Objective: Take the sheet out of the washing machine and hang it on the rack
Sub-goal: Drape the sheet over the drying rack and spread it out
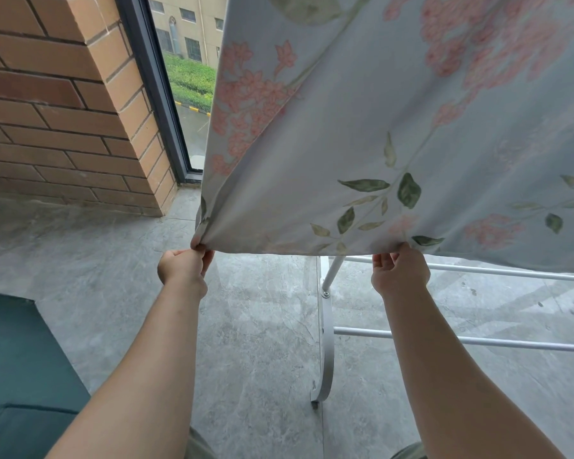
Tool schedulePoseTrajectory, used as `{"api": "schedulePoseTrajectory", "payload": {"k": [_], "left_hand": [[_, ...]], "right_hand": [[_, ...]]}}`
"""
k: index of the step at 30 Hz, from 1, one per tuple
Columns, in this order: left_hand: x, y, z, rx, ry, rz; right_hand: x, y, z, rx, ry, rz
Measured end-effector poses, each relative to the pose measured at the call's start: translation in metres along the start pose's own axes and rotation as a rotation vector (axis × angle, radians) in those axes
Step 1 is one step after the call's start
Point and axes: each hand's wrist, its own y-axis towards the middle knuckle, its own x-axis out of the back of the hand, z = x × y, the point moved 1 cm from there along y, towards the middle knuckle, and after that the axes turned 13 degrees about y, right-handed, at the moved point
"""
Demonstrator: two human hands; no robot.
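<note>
A pale blue sheet (395, 120) printed with pink flowers and green leaves hangs down over the white metal rack (327, 326), covering its upper part. My left hand (183, 268) pinches the sheet's lower left corner. Along the bottom hem, further right, my right hand (400, 271) grips the edge with curled fingers. Both arms reach forward and the hem is pulled taut between the hands. The washing machine is not in view.
A brick wall (63, 104) stands at the left, with a dark-framed window (166, 94) beside it showing a hedge and a building outside. Grey stone floor (252, 342) lies below. A dark green cushion (17, 376) sits at the lower left. Rack rails (478, 341) run rightward.
</note>
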Motion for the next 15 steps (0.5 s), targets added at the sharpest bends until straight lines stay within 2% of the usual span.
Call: {"api": "schedulePoseTrajectory", "payload": {"k": [5,11,15], "left_hand": [[-0.003,-0.002,0.002,0.029,-0.078,0.026],[-0.006,-0.011,-0.002,0.146,-0.269,0.205],[-0.009,-0.021,-0.005,0.164,-0.349,0.262]], "right_hand": [[0.002,-0.004,0.001,-0.001,0.017,0.0],[0.003,-0.001,0.007,-0.042,-0.019,-0.007],[0.004,-0.002,0.008,-0.045,-0.051,-0.02]]}}
